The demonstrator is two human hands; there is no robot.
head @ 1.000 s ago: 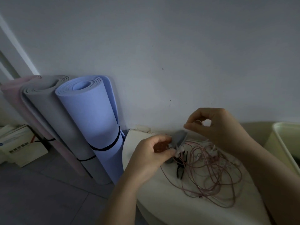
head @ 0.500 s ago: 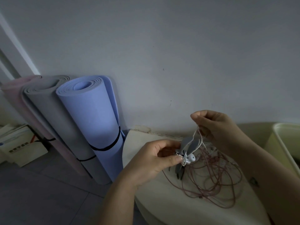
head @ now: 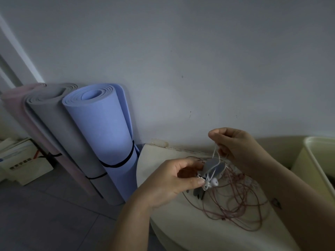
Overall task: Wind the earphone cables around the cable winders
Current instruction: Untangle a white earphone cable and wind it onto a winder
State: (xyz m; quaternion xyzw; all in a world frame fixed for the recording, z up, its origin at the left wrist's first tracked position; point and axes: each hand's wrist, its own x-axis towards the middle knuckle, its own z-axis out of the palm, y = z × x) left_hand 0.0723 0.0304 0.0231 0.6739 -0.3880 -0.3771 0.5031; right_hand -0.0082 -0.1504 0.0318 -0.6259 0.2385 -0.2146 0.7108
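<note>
My left hand pinches a grey cable winder above the table, thumb pressed on white earbuds at its lower end. A white earphone cable runs up across the winder to my right hand, which pinches it taut a little above and to the right. Under both hands a tangle of pink cable lies loose on the cream round table. A dark winder lies partly hidden beneath the held one.
Three rolled mats stand against the wall at left: blue, grey and pink. A cream bin sits at the far right. A white box lies on the floor at left.
The right hand has drawn the white cable up and over the grey winder and holds it taut. The left hand has turned the winder, and the earbuds now show at its lower end.
</note>
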